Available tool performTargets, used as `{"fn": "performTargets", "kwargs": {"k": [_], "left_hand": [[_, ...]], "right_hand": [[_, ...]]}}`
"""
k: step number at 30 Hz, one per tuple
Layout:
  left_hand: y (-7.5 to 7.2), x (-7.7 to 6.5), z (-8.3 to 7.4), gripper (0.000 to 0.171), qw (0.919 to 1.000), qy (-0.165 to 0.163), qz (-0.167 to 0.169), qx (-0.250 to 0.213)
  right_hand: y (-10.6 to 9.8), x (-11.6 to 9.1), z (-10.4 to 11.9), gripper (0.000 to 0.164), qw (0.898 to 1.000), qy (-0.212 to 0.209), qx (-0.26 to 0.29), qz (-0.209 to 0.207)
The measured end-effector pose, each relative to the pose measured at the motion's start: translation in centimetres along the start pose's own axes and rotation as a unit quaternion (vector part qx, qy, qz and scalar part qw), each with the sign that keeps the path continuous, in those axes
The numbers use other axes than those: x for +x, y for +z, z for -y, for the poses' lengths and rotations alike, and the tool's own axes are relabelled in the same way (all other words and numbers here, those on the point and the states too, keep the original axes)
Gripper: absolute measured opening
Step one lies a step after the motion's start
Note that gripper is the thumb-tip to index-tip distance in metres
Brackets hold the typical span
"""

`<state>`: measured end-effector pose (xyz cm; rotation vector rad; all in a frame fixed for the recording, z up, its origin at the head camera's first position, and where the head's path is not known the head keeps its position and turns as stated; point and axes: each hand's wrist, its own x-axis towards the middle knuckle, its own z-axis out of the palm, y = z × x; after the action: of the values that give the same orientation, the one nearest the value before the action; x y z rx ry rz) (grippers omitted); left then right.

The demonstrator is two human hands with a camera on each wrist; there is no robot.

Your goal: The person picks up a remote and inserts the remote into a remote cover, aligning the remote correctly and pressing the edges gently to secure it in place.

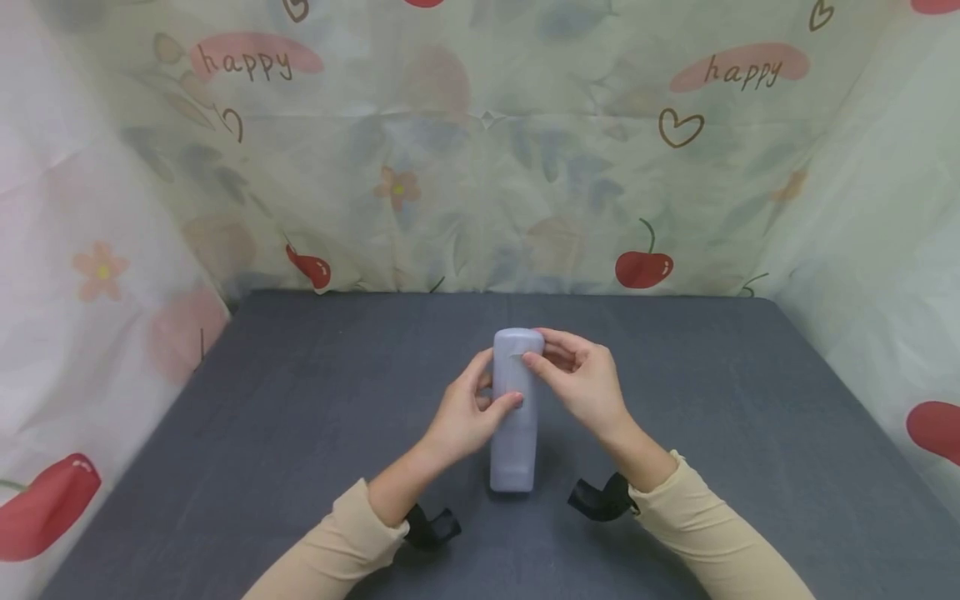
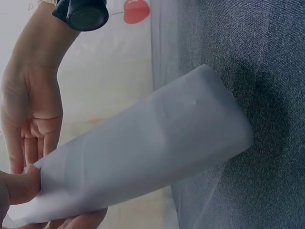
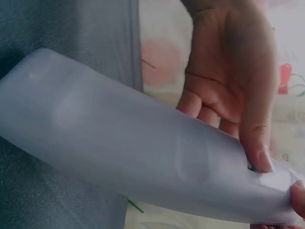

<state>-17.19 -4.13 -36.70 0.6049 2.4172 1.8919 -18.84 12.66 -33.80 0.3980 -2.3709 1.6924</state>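
A long, pale lavender plastic case (image 1: 514, 450) with rounded corners stands between my two hands, its lower end close above the table; I cannot tell whether it touches. My left hand (image 1: 465, 417) grips it around the middle, thumb across the front and fingers behind. Up near the top, my right hand (image 1: 585, 379) pinches the right edge between thumb and fingers. In the left wrist view the case (image 2: 143, 143) slants across, my left thumb (image 2: 21, 187) pressed on it. The right wrist view shows the case (image 3: 114, 129) with a small pale patch beside my left thumb (image 3: 259, 152).
Dark grey cloth covers the table (image 1: 337, 375). Printed curtains (image 1: 480, 208) enclose its back and sides. A black strap (image 1: 433, 529) hangs at the left wrist and another black strap (image 1: 600, 498) at the right, both near the tabletop.
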Motion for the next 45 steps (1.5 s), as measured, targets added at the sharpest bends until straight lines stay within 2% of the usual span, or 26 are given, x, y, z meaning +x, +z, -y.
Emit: {"fn": "performTargets", "kwargs": {"k": [7,11,13,15,18,21,23,28,31,35,41,43,45], "left_hand": [[0.4,0.2,-0.2,0.058,0.9998,-0.004,-0.016,0.011],[0.1,0.3,-0.1,0.061,0.9999,-0.003,-0.009,-0.013],[-0.1,0.4,-0.1,0.063,0.9996,-0.004,0.000,-0.029],[-0.4,0.5,0.0,0.064,0.9990,-0.008,0.012,-0.042],[-0.6,0.6,0.0,0.065,0.9981,-0.018,0.031,-0.050],[-0.8,0.6,-0.1,0.062,0.9970,-0.027,0.044,-0.058],[-0.9,0.6,-0.4,0.055,0.9967,-0.035,0.033,-0.065],[-1.3,1.0,-1.0,0.042,0.9948,-0.038,-0.040,-0.085],[-1.4,1.3,-1.1,0.036,0.9924,-0.042,-0.065,-0.096],[-1.3,1.4,-1.3,0.032,0.9904,-0.035,-0.080,-0.107],[-1.1,1.2,-1.1,0.035,0.9912,0.014,-0.099,-0.087],[-1.1,1.1,-1.1,0.037,0.9922,0.024,-0.094,-0.078],[-1.2,1.0,-1.2,0.038,0.9942,0.017,-0.080,-0.070]], "right_hand": [[0.6,-0.5,-0.1,0.044,0.995,-0.074,-0.052,-0.046],[0.8,-0.8,-0.2,0.046,0.991,-0.109,-0.072,-0.033],[0.7,-0.7,-0.3,0.044,0.995,-0.094,-0.040,-0.015],[0.3,-0.4,-0.3,0.040,0.999,-0.052,0.007,0.006],[-0.1,0.0,-0.2,0.038,0.998,0.018,0.056,0.032],[-0.3,0.2,-0.2,0.039,0.995,0.058,0.063,0.056],[-0.4,0.2,-0.1,0.038,0.993,0.072,0.063,0.062],[-0.6,0.1,-0.1,0.038,0.992,0.075,0.072,0.070],[-0.6,0.0,-0.1,0.036,0.992,0.067,0.077,0.076],[-0.4,0.0,0.2,0.032,0.993,0.058,0.073,0.069],[-0.1,-0.2,0.4,0.031,0.995,0.057,0.060,0.057],[-0.2,-0.2,0.3,0.031,0.994,0.059,0.067,0.059],[-0.4,-0.1,0.2,0.033,0.994,0.056,0.074,0.065]]}}
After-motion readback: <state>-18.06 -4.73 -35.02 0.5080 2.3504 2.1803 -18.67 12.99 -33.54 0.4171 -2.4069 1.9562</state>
